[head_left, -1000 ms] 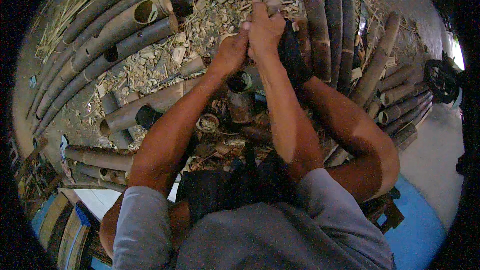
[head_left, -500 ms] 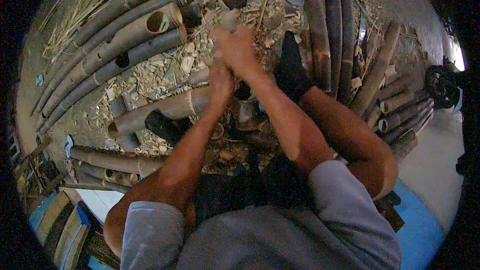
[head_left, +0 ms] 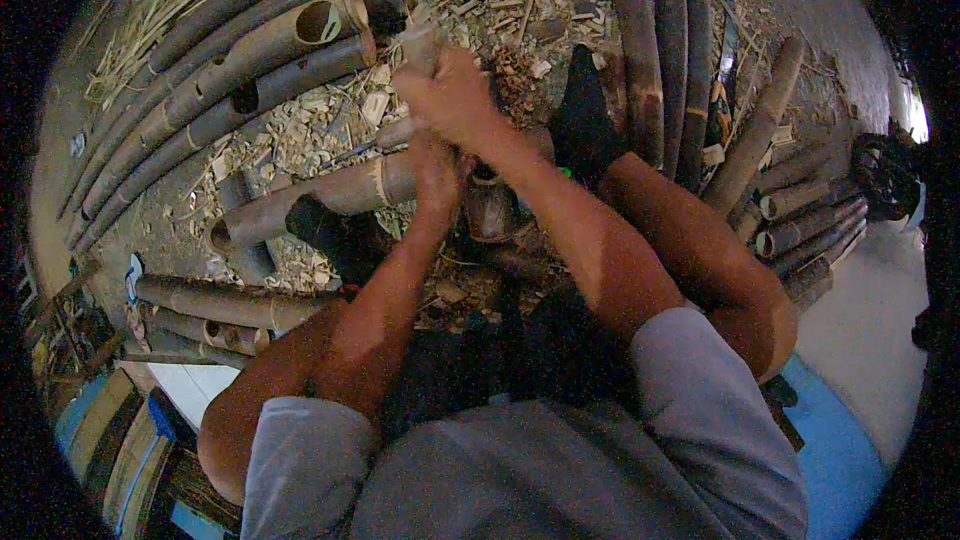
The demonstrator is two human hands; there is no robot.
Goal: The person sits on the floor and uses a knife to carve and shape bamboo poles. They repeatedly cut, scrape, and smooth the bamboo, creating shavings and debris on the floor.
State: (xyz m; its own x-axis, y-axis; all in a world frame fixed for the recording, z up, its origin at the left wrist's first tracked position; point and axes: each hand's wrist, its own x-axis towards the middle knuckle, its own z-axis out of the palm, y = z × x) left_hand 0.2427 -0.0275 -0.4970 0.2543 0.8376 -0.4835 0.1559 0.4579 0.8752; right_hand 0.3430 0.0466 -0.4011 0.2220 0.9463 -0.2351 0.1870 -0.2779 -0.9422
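Observation:
My right hand [head_left: 450,95] is closed in a fist around a pale, wooden-looking handle [head_left: 421,46], whose blunt end sticks up past the thumb side. The rest of that piece is hidden by the hand. Directly below and touching it is my left hand [head_left: 437,165]; its fingers are covered, so their grip does not show. Both hands are over a thick bamboo tube [head_left: 310,204] lying between my feet. A thin tool with a wooden handle [head_left: 396,133] lies left of the hands, just beyond the tube. Another short bamboo piece [head_left: 489,212] shows beneath my wrists.
Long bamboo tubes [head_left: 215,87], some with cut holes, lie at the far left. More dark tubes [head_left: 672,65] lie at the right, with a stack of bamboo [head_left: 800,240] farther out. Wood chips [head_left: 290,155] cover the ground. My dark-covered feet [head_left: 583,125] flank the hands.
My right hand has shifted slightly left and down, and the handle end above it shows more clearly. The whole view has moved a little.

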